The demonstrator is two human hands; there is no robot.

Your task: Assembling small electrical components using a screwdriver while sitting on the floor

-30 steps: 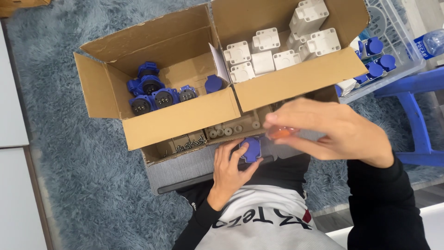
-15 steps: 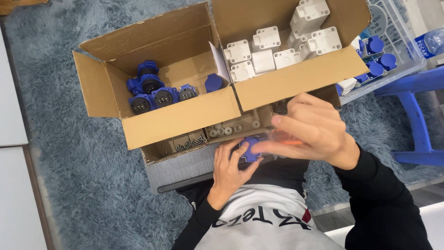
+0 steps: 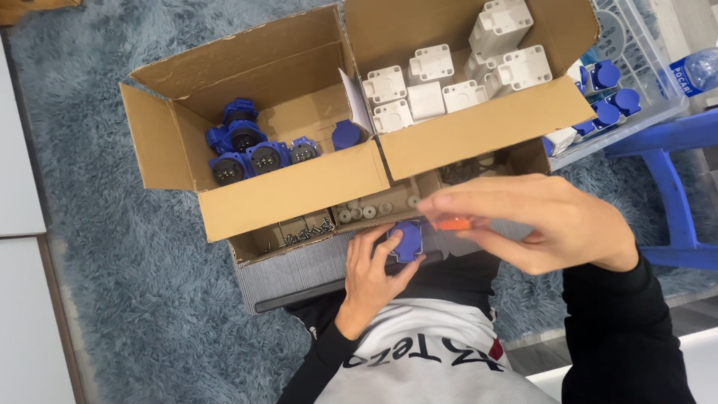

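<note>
My left hand (image 3: 372, 275) grips a blue socket part (image 3: 406, 241) just above my lap, its fingers wrapped round the part's left side. My right hand (image 3: 542, 221) is raised over it and pinches a small orange-handled tool (image 3: 453, 224) whose tip points left toward the blue part. Both hands hover at the near edge of a shallow grey tray (image 3: 299, 271) that holds screws and small white pieces. What lies under my right palm is hidden.
A cardboard box (image 3: 292, 191) stands beyond the tray; its left half holds several blue sockets (image 3: 250, 150), its right half several white housings (image 3: 434, 82). A white crate (image 3: 639, 56) with blue parts, a blue stool (image 3: 673, 187) and a bottle (image 3: 695, 71) are at the right. Blue shaggy carpet lies around.
My right hand has drifted left with the orange tool, bringing its tip close over the blue part. My left hand has kept the part in place.
</note>
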